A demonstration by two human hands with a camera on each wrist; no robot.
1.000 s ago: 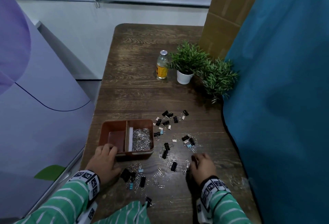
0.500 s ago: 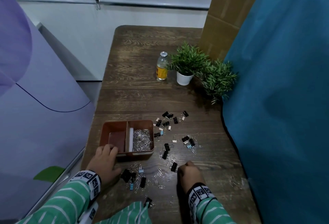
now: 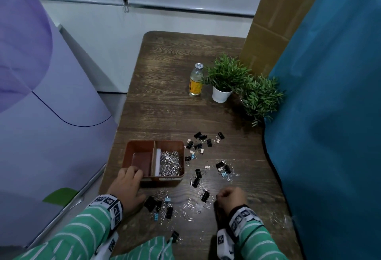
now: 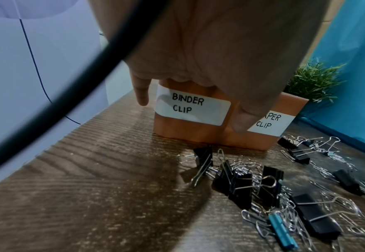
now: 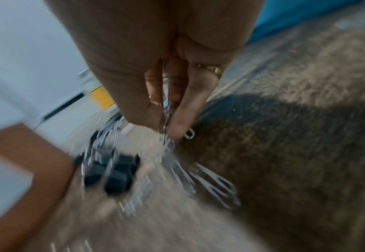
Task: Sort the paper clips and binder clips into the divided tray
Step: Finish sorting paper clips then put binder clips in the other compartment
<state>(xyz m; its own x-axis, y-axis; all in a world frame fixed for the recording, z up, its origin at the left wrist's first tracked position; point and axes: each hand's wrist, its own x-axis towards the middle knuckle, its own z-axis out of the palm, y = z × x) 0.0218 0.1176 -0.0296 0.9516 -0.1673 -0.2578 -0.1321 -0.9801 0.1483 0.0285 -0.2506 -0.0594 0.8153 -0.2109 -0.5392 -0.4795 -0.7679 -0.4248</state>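
Note:
A brown divided tray stands on the wooden table; its right compartment holds a heap of silver paper clips, its left compartment looks bare. My left hand grips the tray's near left corner, fingers over the rim, thumb on the front wall between the labels "BINDER CLIP" and "PAPER CLIP". My right hand hovers just above the table right of a black binder clip, fingers bunched and pinching silver paper clips. Black binder clips and loose paper clips lie scattered around.
A small bottle with a yellow label and two potted plants stand at the far right. A blue curtain hangs along the table's right edge. More clips lie near my left wrist. The table's left edge runs close to the tray.
My right hand slid left along the near table and closed into a bunch over paper clips. My left hand stayed on the tray's corner.

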